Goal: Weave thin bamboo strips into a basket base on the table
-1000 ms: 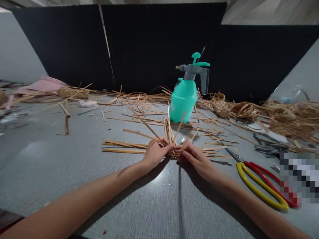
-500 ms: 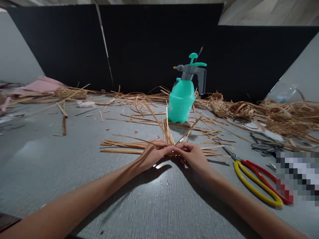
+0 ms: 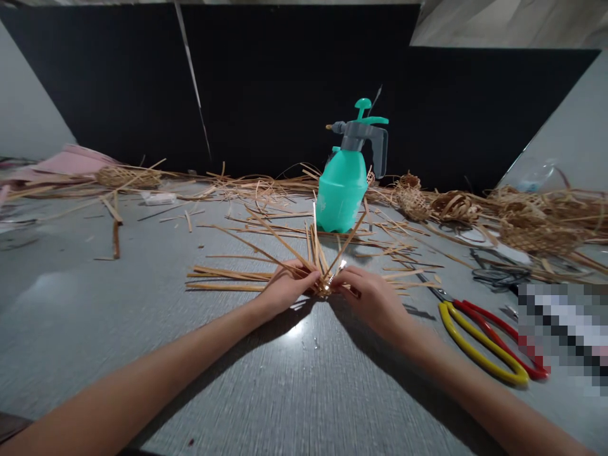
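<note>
A small woven piece of thin tan strips (image 3: 323, 290) lies low on the grey table between my two hands. Long loose strips (image 3: 228, 275) stick out from it to the left and right, and others fan upward and away from me. My left hand (image 3: 291, 286) is closed on the left side of the weave, thumb pressed on the strips. On the right side, the fingers of my right hand (image 3: 363, 291) pinch together at the weave's edge. Whether a single strip sits in that pinch is hidden by the fingers.
A teal spray bottle (image 3: 342, 190) stands behind the weave. Scissors (image 3: 484, 342) with one yellow and one red handle lie to the right. Scattered strips and several woven pieces (image 3: 458, 208) line the back, below a black panel (image 3: 294, 82). Something pink (image 3: 78, 158) lies at far left.
My hands have drawn slightly apart, uncovering the middle of the weave. One more strip now slants up to the left over my left hand. The view has shifted a little.
</note>
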Demonstrator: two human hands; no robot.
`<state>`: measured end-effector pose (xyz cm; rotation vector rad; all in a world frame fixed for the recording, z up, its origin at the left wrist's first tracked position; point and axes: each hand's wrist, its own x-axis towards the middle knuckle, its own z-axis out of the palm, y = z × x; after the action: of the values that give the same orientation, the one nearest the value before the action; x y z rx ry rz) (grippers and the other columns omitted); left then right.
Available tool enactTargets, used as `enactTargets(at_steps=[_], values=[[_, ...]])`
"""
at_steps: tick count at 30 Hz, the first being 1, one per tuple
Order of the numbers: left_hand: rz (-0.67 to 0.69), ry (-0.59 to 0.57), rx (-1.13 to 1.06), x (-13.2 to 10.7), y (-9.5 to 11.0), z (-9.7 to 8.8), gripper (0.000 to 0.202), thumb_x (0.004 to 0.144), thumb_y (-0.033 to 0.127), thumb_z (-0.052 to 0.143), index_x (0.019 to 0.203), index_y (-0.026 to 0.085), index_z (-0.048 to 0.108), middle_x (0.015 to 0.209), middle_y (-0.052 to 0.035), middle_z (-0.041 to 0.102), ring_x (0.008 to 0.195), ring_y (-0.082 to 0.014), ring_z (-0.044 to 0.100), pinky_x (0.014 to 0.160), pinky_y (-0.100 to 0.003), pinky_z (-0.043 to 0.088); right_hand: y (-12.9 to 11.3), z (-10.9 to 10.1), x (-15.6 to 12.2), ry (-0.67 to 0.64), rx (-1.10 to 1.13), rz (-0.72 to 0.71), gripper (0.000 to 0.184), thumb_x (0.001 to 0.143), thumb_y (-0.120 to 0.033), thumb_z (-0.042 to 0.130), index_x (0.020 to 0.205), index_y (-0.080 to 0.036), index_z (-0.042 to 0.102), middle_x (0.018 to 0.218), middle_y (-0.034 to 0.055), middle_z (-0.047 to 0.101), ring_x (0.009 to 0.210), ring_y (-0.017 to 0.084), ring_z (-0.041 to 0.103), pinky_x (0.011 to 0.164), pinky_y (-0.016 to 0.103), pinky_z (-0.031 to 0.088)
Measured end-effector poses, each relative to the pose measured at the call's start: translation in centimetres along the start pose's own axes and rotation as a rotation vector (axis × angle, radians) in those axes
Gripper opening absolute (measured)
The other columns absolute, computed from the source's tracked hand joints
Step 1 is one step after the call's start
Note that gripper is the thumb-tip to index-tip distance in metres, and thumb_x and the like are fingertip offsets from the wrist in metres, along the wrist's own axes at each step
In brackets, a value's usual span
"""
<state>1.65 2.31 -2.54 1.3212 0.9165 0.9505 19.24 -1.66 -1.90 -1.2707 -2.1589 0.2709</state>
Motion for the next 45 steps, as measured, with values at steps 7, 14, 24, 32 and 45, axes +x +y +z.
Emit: enactTargets(at_steps=[7,14,24,32,45], values=[[0.026,-0.015,-0.013,0.2,-0.3,-0.1,0.008,0.073,0.019,0.066,0.070,0.015,0.060,0.065,-0.0015,0.063,0.062,-0.0133,0.061,0.061,-0.026,0.050,-0.9,0.3,0.0,-0.012,-0.269,0.038,0.026,0.085,-0.014,0.036,0.085,-0.019,0.062,0.084,0.0070,0.059,0.065,0.016,0.050,0.052,0.027,0.025],[0.162,-0.049,0.047,0.2,-0.6,-0.2,0.007,0.075,0.021,0.062,0.071,0.016,0.061,0.069,-0.0028,0.062,0.067,-0.0136,0.060,0.065,-0.026,0.049,-0.8,0.3,0.3,-0.018,-0.406,-0.021,0.023,0.086,-0.017,0.039,0.087,-0.018,0.061,0.083,0.0072,0.053,0.059,0.013,0.042,0.049,0.027,0.018],[0.180,-0.106,0.059,-0.2,-0.3,-0.4,0.015,0.077,0.027,0.060,0.076,0.013,0.065,0.074,-0.0070,0.064,0.069,-0.0154,0.059,0.065,-0.026,0.046,-1.6,-0.1,0.2,0.037,-0.260,-0.255,0.032,0.085,-0.009,0.038,0.108,-0.020,0.058,0.109,0.0102,0.058,0.090,0.021,0.054,0.070,0.033,0.043],[0.007,-0.108,-0.133,0.0,0.4,-0.2,0.012,0.074,0.018,0.063,0.068,0.008,0.065,0.062,-0.0063,0.062,0.060,-0.0133,0.058,0.064,-0.026,0.045,-1.3,-0.1,0.8,-0.097,-0.547,-0.413,0.025,0.085,-0.011,0.049,0.108,-0.017,0.055,0.109,0.0104,0.056,0.092,0.020,0.052,0.077,0.034,0.041],[0.086,-0.117,-0.068,0.2,-0.3,-0.3,0.015,0.077,0.016,0.059,0.065,0.008,0.060,0.059,-0.0032,0.055,0.059,-0.0119,0.052,0.058,-0.024,0.039,-2.0,-0.4,1.5,-0.138,-0.582,-0.437,0.013,0.087,-0.014,0.051,0.096,-0.019,0.057,0.096,0.0051,0.056,0.081,0.015,0.050,0.073,0.029,0.037]])
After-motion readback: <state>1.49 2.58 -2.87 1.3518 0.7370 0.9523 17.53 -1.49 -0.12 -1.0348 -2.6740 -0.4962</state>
